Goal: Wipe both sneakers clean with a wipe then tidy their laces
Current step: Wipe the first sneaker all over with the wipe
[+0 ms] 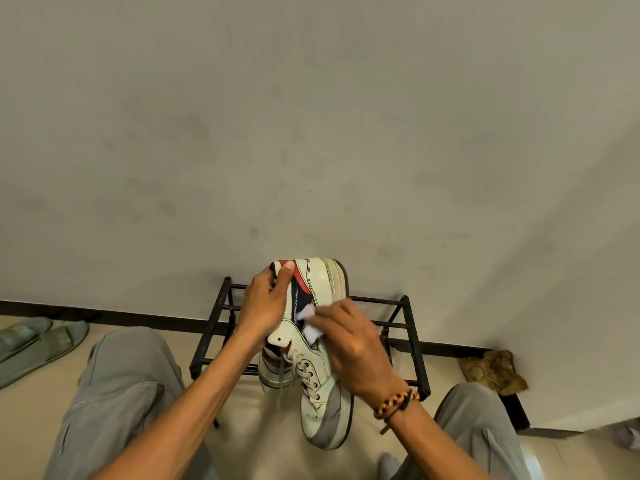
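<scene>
A white sneaker with red and navy trim and a grey toe cap is held up in front of me, heel away, toe pointing down toward me. My left hand grips its heel collar, thumb on the outer side. My right hand holds a small white wipe against the sneaker's side panel. The loose laces hang down near the eyelets. A second sneaker shows partly behind the first, on the rack.
A low black metal shoe rack stands against the pale wall. Green slippers lie on the floor at the left. A crumpled brown bag sits at the right by the baseboard. My grey-trousered knees frame the bottom.
</scene>
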